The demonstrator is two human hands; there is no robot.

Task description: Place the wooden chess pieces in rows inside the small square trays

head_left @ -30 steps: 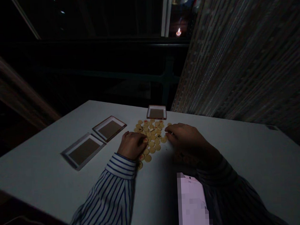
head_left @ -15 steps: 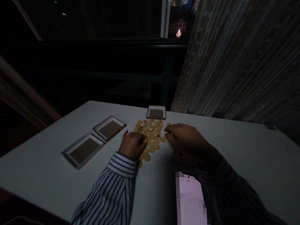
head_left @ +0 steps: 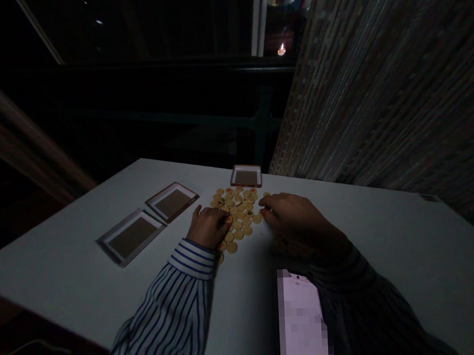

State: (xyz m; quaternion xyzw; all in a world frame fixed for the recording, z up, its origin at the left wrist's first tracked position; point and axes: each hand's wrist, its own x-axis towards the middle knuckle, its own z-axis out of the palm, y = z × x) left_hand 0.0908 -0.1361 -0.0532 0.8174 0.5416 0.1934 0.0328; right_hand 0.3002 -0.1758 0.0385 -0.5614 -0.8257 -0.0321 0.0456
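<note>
1. The pale round discs (head_left: 241,215) lay in a loose, spread pile at the middle of the white surface (head_left: 389,244), between my two hands. Most seemed plain side up; a few showed red or black marks too small for me to read.

2. My left hand (head_left: 208,228) was curled over the near left edge of the pile, thumb and fingers drawn in. A disc showed right at the fingertips, but I could not tell whether I was pinching it or only touching it.

3. My right hand (head_left: 293,214) was bent at the pile's right side, thumb and forefinger close together, with single discs near the tips. I could not tell whether anything was held there.

4. As far as I could judge, the handling was only partway along. Several dark-looking discs (head_left: 289,247) lay apart in the shadow beneath my right wrist, perhaps already set aside; the larger share was left in the pile, unordered.

5. Two shallow trays, one nearer (head_left: 131,237) and one farther (head_left: 173,201), lay to the left; a third tray (head_left: 246,176) stood just beyond the discs, brown bases showing in all three.
</note>
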